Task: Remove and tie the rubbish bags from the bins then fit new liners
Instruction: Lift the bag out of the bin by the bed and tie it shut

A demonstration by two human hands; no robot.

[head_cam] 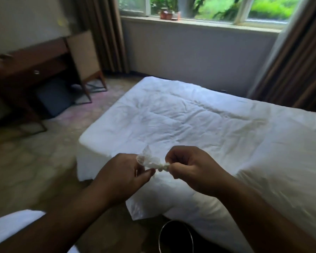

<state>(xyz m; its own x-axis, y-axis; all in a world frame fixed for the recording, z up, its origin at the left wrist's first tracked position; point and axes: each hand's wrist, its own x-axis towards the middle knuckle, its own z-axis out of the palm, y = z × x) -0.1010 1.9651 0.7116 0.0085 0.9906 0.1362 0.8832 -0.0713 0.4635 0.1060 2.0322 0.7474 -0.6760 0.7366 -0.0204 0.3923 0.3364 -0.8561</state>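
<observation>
Both hands work a thin white bag (150, 160). The left hand (124, 177) pinches its loose frilly tail in its fingers, and the right hand (190, 168) clenches the twisted end, with the knot (161, 168) between the fingers. A dark round bin (159, 236) sits below the fingers, and a white bed (199, 121) lies beyond them

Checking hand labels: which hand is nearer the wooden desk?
Left. The left hand grips the bag on the desk side; the right hand grips it farther away.

The bed (199, 121) blocks ahead and right; open carpet (31, 167) lies left; the bin (159, 238) stands below.
</observation>
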